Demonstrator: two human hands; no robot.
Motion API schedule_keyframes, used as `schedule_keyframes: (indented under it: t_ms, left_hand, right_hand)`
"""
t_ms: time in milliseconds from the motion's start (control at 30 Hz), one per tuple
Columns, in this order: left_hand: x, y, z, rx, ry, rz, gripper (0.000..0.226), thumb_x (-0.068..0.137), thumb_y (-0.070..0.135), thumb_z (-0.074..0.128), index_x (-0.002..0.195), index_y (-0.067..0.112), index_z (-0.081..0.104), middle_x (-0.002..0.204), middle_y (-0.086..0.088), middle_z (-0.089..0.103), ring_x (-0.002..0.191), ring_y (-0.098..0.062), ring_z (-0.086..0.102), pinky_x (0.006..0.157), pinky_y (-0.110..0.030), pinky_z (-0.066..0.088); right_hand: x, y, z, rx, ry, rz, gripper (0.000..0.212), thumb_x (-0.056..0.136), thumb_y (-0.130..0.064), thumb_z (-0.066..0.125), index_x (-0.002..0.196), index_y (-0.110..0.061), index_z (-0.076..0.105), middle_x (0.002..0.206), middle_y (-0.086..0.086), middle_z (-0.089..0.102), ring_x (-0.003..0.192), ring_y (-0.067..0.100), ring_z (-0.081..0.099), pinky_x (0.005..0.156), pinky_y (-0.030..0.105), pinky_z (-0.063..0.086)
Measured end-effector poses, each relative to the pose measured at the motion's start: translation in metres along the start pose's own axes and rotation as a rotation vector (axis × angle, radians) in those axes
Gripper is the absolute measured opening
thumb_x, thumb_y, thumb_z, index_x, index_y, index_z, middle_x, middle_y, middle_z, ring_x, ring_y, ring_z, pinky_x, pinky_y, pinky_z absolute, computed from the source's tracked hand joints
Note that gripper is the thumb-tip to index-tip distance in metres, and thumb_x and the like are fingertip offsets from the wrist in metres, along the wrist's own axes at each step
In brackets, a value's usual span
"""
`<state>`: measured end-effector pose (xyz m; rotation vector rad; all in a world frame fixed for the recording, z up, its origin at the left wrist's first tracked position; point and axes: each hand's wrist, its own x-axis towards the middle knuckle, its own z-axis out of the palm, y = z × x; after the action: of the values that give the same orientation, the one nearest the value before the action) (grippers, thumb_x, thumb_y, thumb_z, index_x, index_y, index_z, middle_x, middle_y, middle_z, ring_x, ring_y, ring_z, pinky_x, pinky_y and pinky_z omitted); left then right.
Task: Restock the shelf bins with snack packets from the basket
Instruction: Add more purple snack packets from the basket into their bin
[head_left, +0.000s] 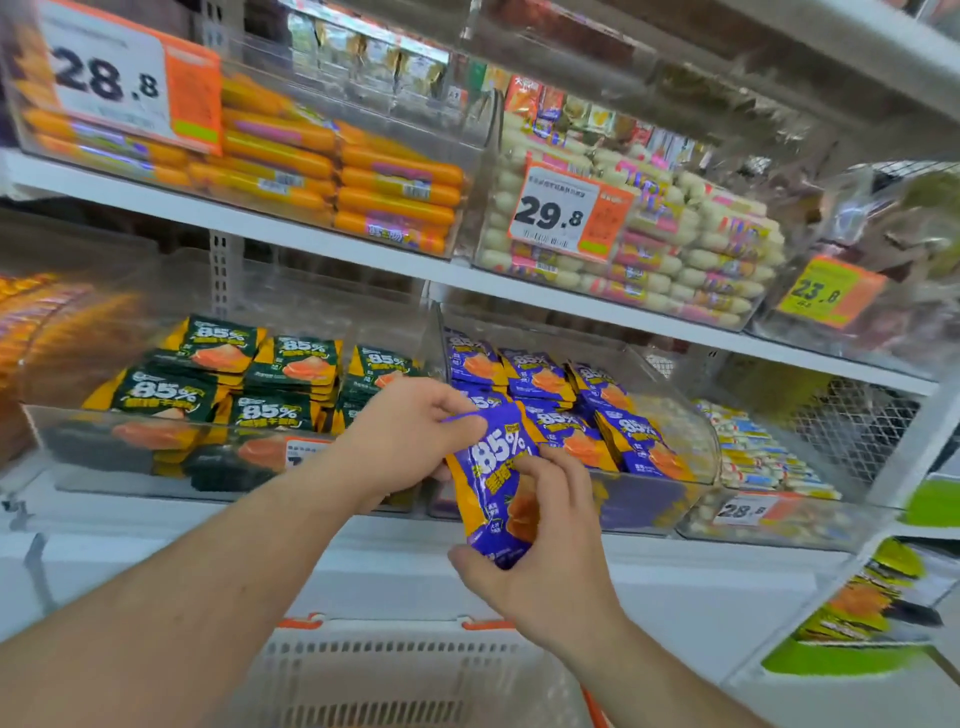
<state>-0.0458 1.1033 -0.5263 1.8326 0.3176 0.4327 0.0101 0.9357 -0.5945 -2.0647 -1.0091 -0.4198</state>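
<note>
Purple snack packet (498, 488) is held in both hands in front of the clear bin (670, 499) that carries matching purple packets (571, 410). Left hand (410, 441): grip pinched on the packet's top edge, thumb and fingers closed over it. Right hand (540, 561): grip closed around the lower end, thumb pressed on the front face. Packet's long axis runs near vertical, tilted slightly, top end toward the bin. Bin opening lies just beyond and a little right of the packet, so the right hand is the nearer one for feeding it in. Green packets (249, 384) occupy the neighbouring bin to the left; judged not the target. White basket (405, 670) sits below the forearms; its contents cannot be made out.
</note>
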Motion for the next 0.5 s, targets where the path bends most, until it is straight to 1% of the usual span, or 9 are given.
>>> schedule_keyframes:
  t_ms: [67, 133, 200, 233, 267, 300, 367, 433, 500]
  left_hand:
    - [0.002, 0.007, 0.008, -0.036, 0.062, 0.038, 0.009, 0.094, 0.024, 0.063, 0.088, 0.017, 0.066, 0.069, 0.001, 0.069, 0.043, -0.004, 0.057, 0.043, -0.016, 0.044]
    - [0.007, 0.010, 0.014, -0.039, 0.110, 0.095, 0.017, 0.096, 0.028, 0.057, 0.087, 0.017, 0.066, 0.070, -0.001, 0.071, 0.049, -0.007, 0.061, 0.047, -0.021, 0.048]
    - [0.016, 0.007, 0.017, 0.012, 0.178, 0.175, 0.020, 0.097, 0.030, 0.053, 0.084, 0.020, 0.065, 0.075, 0.002, 0.071, 0.063, -0.007, 0.064, 0.058, -0.023, 0.050]
    - [0.021, 0.005, 0.017, 0.060, 0.214, 0.205, 0.016, 0.097, 0.030, 0.054, 0.086, 0.023, 0.064, 0.078, 0.006, 0.069, 0.071, -0.003, 0.063, 0.062, -0.018, 0.048]
    - [0.026, 0.001, 0.016, 0.137, 0.241, 0.230, 0.010, 0.096, 0.029, 0.055, 0.092, 0.027, 0.064, 0.085, 0.013, 0.067, 0.078, 0.001, 0.060, 0.066, -0.014, 0.046]
    - [0.031, -0.004, 0.016, 0.236, 0.264, 0.265, 0.011, 0.095, 0.028, 0.057, 0.103, 0.028, 0.064, 0.095, 0.018, 0.064, 0.086, 0.002, 0.058, 0.073, -0.013, 0.043]
    - [0.043, -0.017, 0.016, 0.455, 0.295, 0.359, 0.030, 0.092, 0.028, 0.060, 0.122, 0.024, 0.062, 0.117, 0.011, 0.060, 0.109, -0.007, 0.053, 0.091, -0.021, 0.038]
    - [0.051, -0.029, 0.016, 0.582, 0.269, 0.377, 0.047, 0.088, 0.035, 0.058, 0.133, 0.020, 0.056, 0.137, 0.001, 0.053, 0.127, -0.019, 0.046, 0.106, -0.032, 0.034]
    - [0.055, -0.035, 0.015, 0.631, 0.203, 0.305, 0.058, 0.089, 0.037, 0.059, 0.142, 0.020, 0.046, 0.152, 0.002, 0.038, 0.138, -0.020, 0.037, 0.113, -0.038, 0.033]
  right_hand:
    - [0.009, 0.002, -0.003, 0.036, 0.014, 0.041, 0.077, 0.055, -0.056, 0.068, 0.122, -0.023, 0.050, 0.130, -0.013, 0.037, 0.121, -0.010, 0.035, 0.090, 0.018, 0.042]
    - [0.018, 0.006, -0.006, 0.061, 0.048, 0.066, 0.070, 0.058, -0.050, 0.068, 0.120, -0.026, 0.050, 0.127, -0.011, 0.039, 0.116, 0.005, 0.044, 0.089, 0.024, 0.047]
    - [0.030, 0.013, -0.011, 0.075, 0.096, 0.085, 0.060, 0.060, -0.042, 0.070, 0.114, -0.030, 0.049, 0.122, -0.014, 0.040, 0.110, 0.006, 0.047, 0.085, 0.018, 0.046]
    - [0.037, 0.018, -0.014, 0.076, 0.112, 0.111, 0.057, 0.060, -0.038, 0.072, 0.112, -0.031, 0.049, 0.121, -0.014, 0.041, 0.107, 0.004, 0.047, 0.082, 0.014, 0.044]
    - [0.046, 0.023, -0.017, 0.057, 0.127, 0.138, 0.055, 0.061, -0.037, 0.072, 0.111, -0.031, 0.050, 0.119, -0.012, 0.043, 0.104, 0.004, 0.047, 0.082, 0.016, 0.044]
    - [0.057, 0.029, -0.020, 0.018, 0.144, 0.157, 0.054, 0.062, -0.038, 0.071, 0.111, -0.028, 0.053, 0.116, -0.009, 0.045, 0.100, 0.005, 0.047, 0.082, 0.021, 0.045]
    - [0.083, 0.043, -0.025, -0.068, 0.141, 0.199, 0.052, 0.066, -0.037, 0.074, 0.115, -0.025, 0.059, 0.116, -0.006, 0.048, 0.094, 0.005, 0.047, 0.085, 0.029, 0.044]
    - [0.114, 0.054, -0.027, -0.167, 0.085, 0.269, 0.052, 0.072, -0.037, 0.075, 0.121, -0.025, 0.062, 0.126, -0.004, 0.048, 0.104, 0.011, 0.050, 0.094, 0.033, 0.043]
    - [0.146, 0.068, -0.023, -0.274, 0.004, 0.342, 0.054, 0.075, -0.047, 0.070, 0.125, -0.030, 0.062, 0.134, -0.002, 0.047, 0.116, 0.023, 0.053, 0.101, 0.035, 0.042]
